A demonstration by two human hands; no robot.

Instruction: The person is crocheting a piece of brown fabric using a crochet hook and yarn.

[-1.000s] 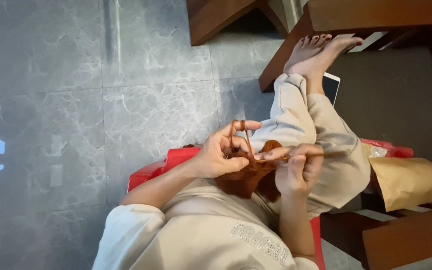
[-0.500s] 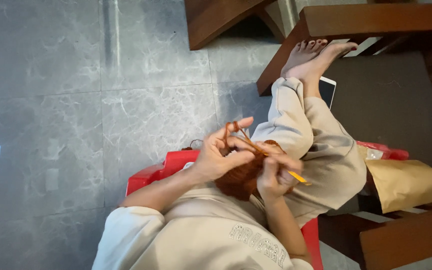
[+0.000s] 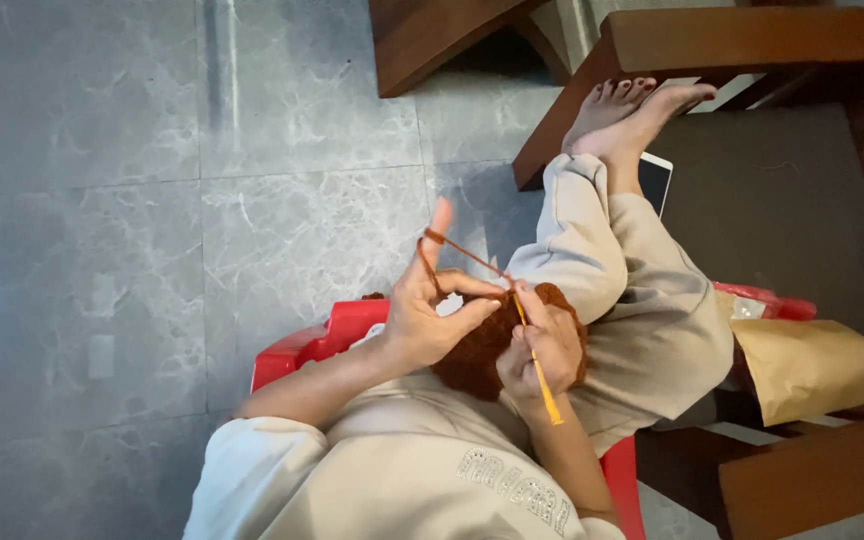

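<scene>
My left hand [image 3: 430, 308] is raised over my lap with rust-brown yarn [image 3: 464, 253] looped over its index finger. Thumb and fingers pinch the edge of a rust-brown crocheted piece [image 3: 477, 350] that lies in my lap. My right hand [image 3: 544, 352] sits just right of it, closed around a crochet hook with a yellow handle [image 3: 542, 385]. The hook's tip points up toward the yarn strand between the two hands. Much of the piece is hidden behind the hands.
I sit on a red plastic chair [image 3: 344, 330] over a grey marble floor [image 3: 152, 200]. My feet [image 3: 622, 112] rest on a wooden chair with a dark cushion [image 3: 782, 200]; a tablet [image 3: 654, 180] and a brown paper bag [image 3: 807, 365] lie there.
My right hand has drawn in closer to the left and turned the hook upright. The left index finger has lifted, pulling the yarn strand taut.
</scene>
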